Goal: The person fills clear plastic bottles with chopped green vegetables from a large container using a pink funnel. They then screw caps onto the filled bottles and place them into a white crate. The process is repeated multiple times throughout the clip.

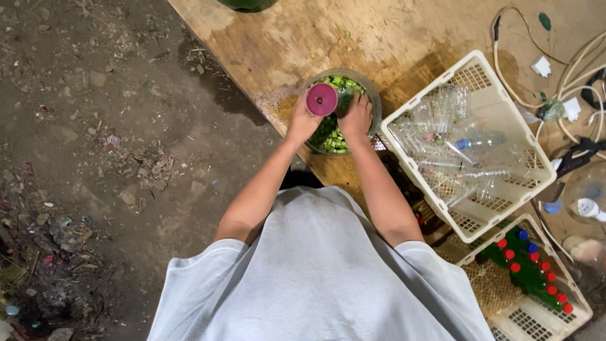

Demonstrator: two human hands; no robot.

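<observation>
Gripping the clear bowl (371,95) of chopped green pieces at upper centre of frame, left hand (302,121) clasped by the magenta knob (322,100), right hand (355,119) pressed on the lid; steady bracing judged needed next

A rough backyard-style work area; dirt floor (126,126) strewn with litter, worn plywood table (391,38) (stained), crates of plastic bottles (467,151) at right.

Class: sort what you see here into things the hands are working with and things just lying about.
In use: left hand, right hand, clear bowl, green pieces, magenta knob.

Lying about: basket of clear bottles, crate of red-capped bottles, cables.
</observation>
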